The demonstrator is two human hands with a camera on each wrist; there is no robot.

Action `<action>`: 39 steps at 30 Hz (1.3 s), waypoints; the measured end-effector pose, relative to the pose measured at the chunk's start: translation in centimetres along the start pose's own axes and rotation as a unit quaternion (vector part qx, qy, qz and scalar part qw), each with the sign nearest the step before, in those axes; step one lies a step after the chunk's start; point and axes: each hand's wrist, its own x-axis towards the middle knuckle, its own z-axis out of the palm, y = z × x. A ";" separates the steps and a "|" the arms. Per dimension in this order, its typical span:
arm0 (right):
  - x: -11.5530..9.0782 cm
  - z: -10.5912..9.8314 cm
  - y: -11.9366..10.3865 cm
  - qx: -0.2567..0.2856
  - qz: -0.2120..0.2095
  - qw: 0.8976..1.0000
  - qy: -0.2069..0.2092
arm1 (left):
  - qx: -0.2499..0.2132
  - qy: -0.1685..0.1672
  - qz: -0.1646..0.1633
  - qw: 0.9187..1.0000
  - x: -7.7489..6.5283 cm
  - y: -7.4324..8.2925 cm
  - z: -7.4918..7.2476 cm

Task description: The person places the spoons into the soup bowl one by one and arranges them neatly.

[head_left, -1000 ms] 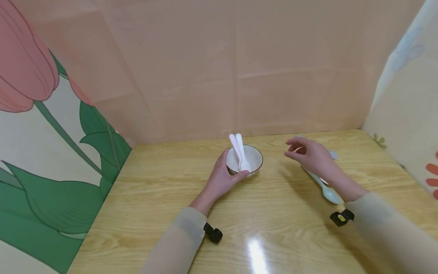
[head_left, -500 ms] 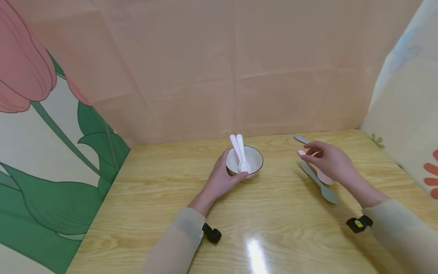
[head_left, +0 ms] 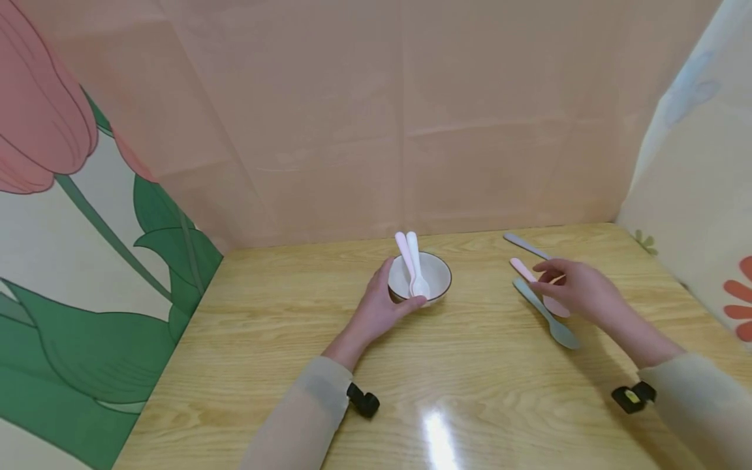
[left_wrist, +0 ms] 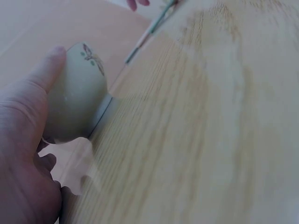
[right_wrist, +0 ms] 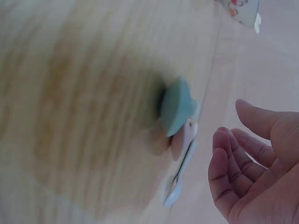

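Note:
My left hand grips a small white bowl with a dark rim, thumb on its near side. The left wrist view shows a leaf pattern on the outside of the bowl. Inside it lean a pink spoon and a white spoon, handles up over the far rim. To the right, my right hand hovers over a second pink spoon on the table, thumb and fingers loosely bent and holding nothing. It partly hides that spoon.
A grey-green spoon lies on the near side of the pink one, and a grey-blue spoon on the far side, its bowl end behind my hand. A pinkish sheet stands behind the wooden table.
My right hand has moved right and toward me, from beyond the spoon handles to over the second pink spoon, uncovering handles. The left hand and bowl stay in place.

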 end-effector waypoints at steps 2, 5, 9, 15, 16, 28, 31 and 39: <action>-0.1 0.3 0.3 0.000 0.001 1.000 -0.007 | 0.000 -0.001 0.000 1.000 0.0 0.0 0.0; -0.1 0.7 0.7 -0.001 0.002 1.000 -0.014 | -0.004 0.000 0.004 1.000 0.0 0.0 0.0; -0.1 1.1 1.0 -0.001 -0.002 1.000 -0.018 | -0.007 0.003 0.009 1.000 -0.1 0.1 -0.1; -0.1 1.6 1.4 -0.019 -0.007 1.000 -0.019 | -0.008 0.005 0.014 1.000 -0.1 0.1 -0.1; -0.1 1.7 1.5 -0.021 -0.008 1.000 -0.018 | -0.008 0.005 0.014 1.000 -0.1 0.1 0.0; 0.0 1.8 2.0 -0.028 -0.013 0.999 -0.022 | -0.010 0.001 0.002 1.000 -0.2 0.1 0.0; -0.1 1.8 2.0 -0.025 -0.012 0.999 -0.025 | -0.010 0.000 0.002 1.000 -0.2 0.1 0.0; -0.1 1.9 1.9 -0.021 -0.016 0.999 -0.030 | -0.007 0.000 0.005 1.000 -0.1 0.0 0.0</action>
